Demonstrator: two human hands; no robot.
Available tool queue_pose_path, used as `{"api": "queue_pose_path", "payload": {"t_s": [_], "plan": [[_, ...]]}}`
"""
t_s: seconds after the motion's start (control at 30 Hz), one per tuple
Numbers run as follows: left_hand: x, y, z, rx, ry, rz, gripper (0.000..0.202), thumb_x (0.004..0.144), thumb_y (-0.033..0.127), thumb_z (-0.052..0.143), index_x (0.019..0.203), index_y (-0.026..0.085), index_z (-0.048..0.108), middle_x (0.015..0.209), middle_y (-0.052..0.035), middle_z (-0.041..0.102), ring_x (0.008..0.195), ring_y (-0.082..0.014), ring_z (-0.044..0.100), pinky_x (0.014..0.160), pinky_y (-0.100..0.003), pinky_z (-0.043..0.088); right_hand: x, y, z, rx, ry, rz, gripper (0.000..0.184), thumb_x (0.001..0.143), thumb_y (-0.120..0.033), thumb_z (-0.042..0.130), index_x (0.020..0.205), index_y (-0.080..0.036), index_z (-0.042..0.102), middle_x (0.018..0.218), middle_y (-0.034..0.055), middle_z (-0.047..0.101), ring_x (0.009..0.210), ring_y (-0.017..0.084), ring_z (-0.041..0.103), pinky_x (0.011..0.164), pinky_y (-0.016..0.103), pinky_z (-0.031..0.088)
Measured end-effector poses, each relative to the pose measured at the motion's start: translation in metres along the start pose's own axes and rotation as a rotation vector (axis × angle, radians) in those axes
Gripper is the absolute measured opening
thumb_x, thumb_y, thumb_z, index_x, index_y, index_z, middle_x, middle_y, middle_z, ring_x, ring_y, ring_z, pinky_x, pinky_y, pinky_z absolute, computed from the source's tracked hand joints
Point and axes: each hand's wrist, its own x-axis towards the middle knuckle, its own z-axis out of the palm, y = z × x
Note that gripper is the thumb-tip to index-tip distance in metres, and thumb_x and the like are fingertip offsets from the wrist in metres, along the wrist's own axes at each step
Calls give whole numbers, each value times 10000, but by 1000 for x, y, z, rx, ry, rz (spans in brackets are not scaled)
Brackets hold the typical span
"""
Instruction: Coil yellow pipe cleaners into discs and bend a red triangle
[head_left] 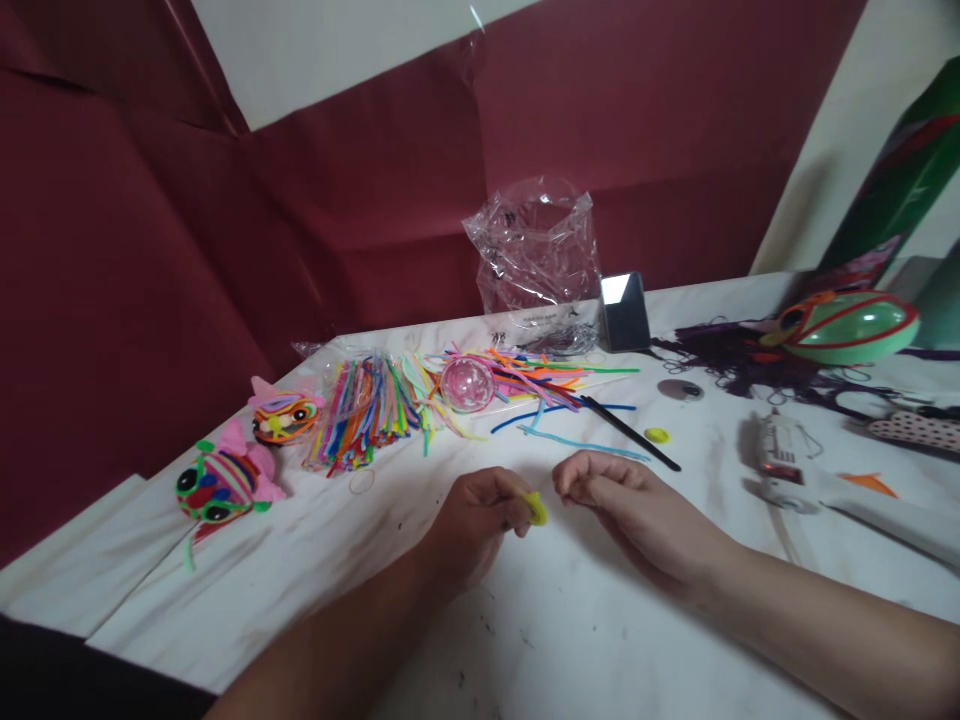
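My left hand (484, 515) is closed in a pinch on a small yellow pipe-cleaner coil (537, 508), which sticks out past the fingertips. Just to its right, my right hand (611, 495) has its thumb and fingers pressed together; whatever is between them, if anything, is hidden. The two hands are apart, low over the white marbled table (570, 640). Beyond my right hand lies a similar yellow coil (657, 435), near a black stick (630, 433) and a light blue pipe cleaner (585, 442).
Bundled pipe cleaners (364, 410) and a clear dome (469, 385) lie mid-table. Two colourful fish figures (225, 480) sit left. A plastic bag (540, 260) and phone (625, 312) stand behind. Rightward are a glue gun (784, 460), scissors (915, 428) and a green balloon-like shape (855, 330).
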Motion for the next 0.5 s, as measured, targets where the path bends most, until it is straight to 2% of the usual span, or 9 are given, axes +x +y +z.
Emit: {"api": "queue_pose_path", "payload": {"t_s": [0.2, 0.5], "plan": [[0, -1, 1, -12, -9, 13, 78, 549, 75, 649, 531, 129, 596, 499, 9, 552, 523, -101, 480, 524, -240, 303, -2, 1, 0, -32, -16, -60, 75, 655, -170, 505, 600, -174, 555, 629, -25, 502, 655, 122, 426, 674, 259, 314], [0, -1, 2, 35, -3, 0, 105, 530, 42, 629, 494, 125, 576, 523, 1, 561, 543, -104, 485, 527, -233, 314, 1, 6, -1, -78, -10, -52, 86, 625, -144, 470, 611, -171, 550, 603, -25, 472, 639, 127, 406, 645, 267, 297]]}}
